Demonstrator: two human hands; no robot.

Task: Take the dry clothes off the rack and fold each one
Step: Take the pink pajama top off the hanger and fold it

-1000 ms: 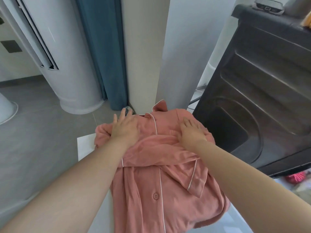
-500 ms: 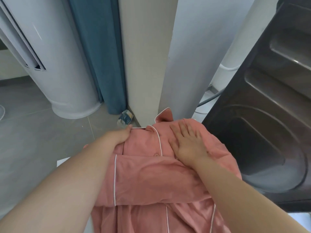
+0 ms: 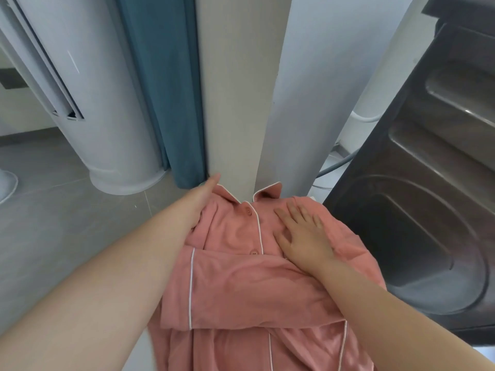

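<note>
subject item: one salmon-pink button-front pyjama shirt with white piping (image 3: 241, 290), already off the rack and lying front-up on a pale support, of which only a sliver (image 3: 139, 362) shows at the lower left. the collar end sits against the base of a beige pillar (image 3: 235, 103). one sleeve is folded across the chest, and its piped cuff lies towards the left side. the hem end runs out of view at the bottom edge. left hand (image 3: 199, 202): fingers straight and close together, laid edge-on along the shirt's shoulder line. whether the thumb is tucked under the cloth cannot be told. right hand (image 3: 302, 234): flat on the chest beside the button placket, fingers spread wide and pressing, holding nothing. judged stage: mid-fold, squaring the shoulders. risks noted: the cloth looks soft and slack, so lifting the right palm may let the crossed sleeve creep open. a left-hand sweep against an unpinned layer could bunch the shoulder rather than crease it. if the hem end overhangs the support, its weight may drag the stack towards the person. a dark moulded appliance panel (image 3: 428, 210) stands just beside the right side, so cloth pushed that way could snag or slide off.
</note>
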